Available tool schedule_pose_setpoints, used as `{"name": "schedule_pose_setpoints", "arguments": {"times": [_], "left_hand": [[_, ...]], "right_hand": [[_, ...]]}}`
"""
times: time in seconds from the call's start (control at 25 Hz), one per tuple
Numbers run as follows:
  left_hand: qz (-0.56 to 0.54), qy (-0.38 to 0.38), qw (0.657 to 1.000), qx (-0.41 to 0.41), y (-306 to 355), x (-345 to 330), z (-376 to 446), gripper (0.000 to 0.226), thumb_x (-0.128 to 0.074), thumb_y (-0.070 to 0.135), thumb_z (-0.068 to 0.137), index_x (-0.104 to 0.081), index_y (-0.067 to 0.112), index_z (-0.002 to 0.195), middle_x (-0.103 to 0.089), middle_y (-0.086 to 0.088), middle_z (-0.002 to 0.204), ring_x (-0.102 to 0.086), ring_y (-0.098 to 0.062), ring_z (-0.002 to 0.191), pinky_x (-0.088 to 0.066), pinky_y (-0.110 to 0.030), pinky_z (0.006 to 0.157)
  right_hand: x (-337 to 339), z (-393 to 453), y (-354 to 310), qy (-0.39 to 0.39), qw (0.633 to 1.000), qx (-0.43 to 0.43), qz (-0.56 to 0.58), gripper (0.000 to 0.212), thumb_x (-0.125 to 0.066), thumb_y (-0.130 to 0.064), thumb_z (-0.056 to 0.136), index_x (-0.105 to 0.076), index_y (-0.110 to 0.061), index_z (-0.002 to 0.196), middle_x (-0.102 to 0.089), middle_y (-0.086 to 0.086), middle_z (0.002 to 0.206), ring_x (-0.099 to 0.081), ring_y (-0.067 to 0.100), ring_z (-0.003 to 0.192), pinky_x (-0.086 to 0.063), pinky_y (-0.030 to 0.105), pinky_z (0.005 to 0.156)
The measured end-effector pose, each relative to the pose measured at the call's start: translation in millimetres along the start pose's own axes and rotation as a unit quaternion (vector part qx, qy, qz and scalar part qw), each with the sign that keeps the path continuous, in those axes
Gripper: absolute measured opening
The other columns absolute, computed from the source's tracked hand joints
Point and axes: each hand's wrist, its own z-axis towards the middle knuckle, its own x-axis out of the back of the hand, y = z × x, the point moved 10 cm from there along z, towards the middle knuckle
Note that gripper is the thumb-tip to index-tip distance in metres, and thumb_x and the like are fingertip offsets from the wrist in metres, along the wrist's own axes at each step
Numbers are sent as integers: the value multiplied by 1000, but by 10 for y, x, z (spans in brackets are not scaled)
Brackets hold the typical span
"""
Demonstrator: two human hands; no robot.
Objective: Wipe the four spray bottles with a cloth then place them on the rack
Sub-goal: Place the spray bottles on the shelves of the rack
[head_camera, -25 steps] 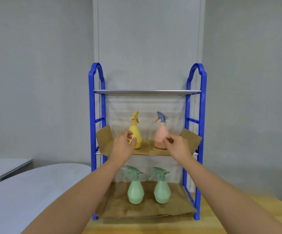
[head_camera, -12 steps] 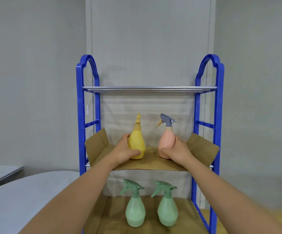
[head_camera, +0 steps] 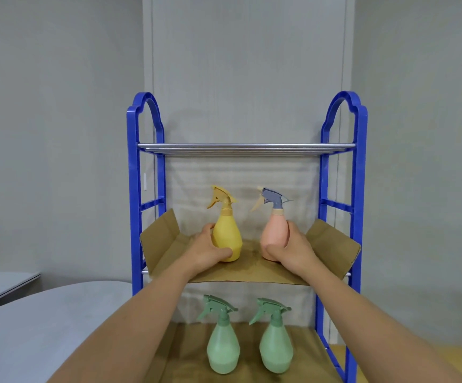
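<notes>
A blue rack [head_camera: 358,189] stands against the wall, its shelves lined with cardboard. On the middle shelf my left hand [head_camera: 206,250] is wrapped around the base of a yellow spray bottle [head_camera: 227,233]. My right hand [head_camera: 293,248] grips a pink spray bottle [head_camera: 275,230] with a grey-blue nozzle. Both bottles stand upright on the cardboard. Two green spray bottles [head_camera: 222,346] [head_camera: 275,346] stand side by side on the bottom shelf. No cloth is visible.
The top shelf [head_camera: 246,147] of metal bars holds nothing. The middle shelf's cardboard liner [head_camera: 332,244] has flaps folded up at both ends. A grey rounded table [head_camera: 44,322] lies at the lower left. A wooden surface [head_camera: 428,355] shows at the lower right.
My view has come closer to the rack. Both hands went from reaching toward the bottles to closing around them. The yellow bottle's nozzle has turned to face left.
</notes>
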Motion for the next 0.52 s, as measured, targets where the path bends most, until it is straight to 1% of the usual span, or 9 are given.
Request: {"name": "schedule_pose_setpoints", "arguments": {"times": [0.04, 0.12, 0.24, 0.28, 0.36, 0.44, 0.48, 0.52], "left_hand": [[15, 13, 1000, 0, 1, -3, 2, 110, -82, 54, 64, -26, 26, 154, -40, -5, 145, -47, -26, 129, -45, -43, 109], [34, 41, 999, 9, -3, 5, 6, 105, -85, 54, 68, -30, 22, 152, -37, -7, 143, -43, -27, 134, -41, -40, 110], [7, 71, 997, -4, 51, 22, -7, 100, -88, 51, 69, -33, 17, 146, -43, -6, 141, -47, -24, 129, -43, -39, 106], [-8, 65, 998, -11, 72, 2, -15, 99, -88, 49, 71, -32, 17, 145, -46, -3, 139, -50, -22, 123, -45, -37, 102], [-15, 29, 999, -15, 96, -54, -21, 95, -85, 43, 77, -26, 19, 148, -46, 2, 133, -53, -16, 111, -45, -30, 87], [-7, 2, 1000, -18, 105, -78, -26, 91, -79, 36, 82, -23, 23, 152, -48, 2, 130, -55, -12, 100, -45, -27, 75], [-11, 1, 1000, -23, 115, -72, -30, 90, -78, 35, 82, -23, 25, 153, -50, 0, 131, -56, -13, 101, -48, -27, 76], [-14, 5, 999, -29, 121, -62, -31, 90, -79, 35, 82, -24, 26, 153, -51, -1, 133, -56, -16, 105, -49, -29, 80]], "right_hand": [[15, -15, -10, 1, 1000, -2, 9, 81, -66, -54, 53, -40, -28, 126, -54, 1, 115, -55, 20, 100, -53, 44, 85], [16, -31, -11, -3, 1000, -9, 18, 82, -63, -55, 52, -40, -29, 126, -55, -1, 113, -56, 20, 101, -53, 45, 84], [8, -40, 4, 7, 1000, -11, 10, 84, -69, -57, 53, -39, -31, 126, -52, 0, 113, -55, 20, 101, -53, 43, 86], [5, -48, 3, 7, 1000, -10, 0, 86, -72, -58, 53, -39, -31, 128, -50, 1, 114, -54, 20, 103, -51, 42, 88], [1, -45, 7, 7, 1000, -6, -3, 88, -74, -57, 54, -38, -32, 130, -46, 3, 116, -51, 21, 104, -49, 41, 90], [7, -43, 10, 10, 1000, 3, 0, 82, -74, -55, 54, -38, -33, 125, -47, 3, 114, -53, 21, 101, -51, 42, 87], [9, -34, 7, 10, 1000, 9, -1, 80, -74, -55, 55, -38, -34, 123, -49, 3, 113, -53, 20, 99, -52, 42, 85], [11, -34, 1, 9, 1000, 10, -2, 80, -74, -55, 55, -38, -34, 123, -50, 3, 112, -54, 20, 98, -52, 42, 84]]}}
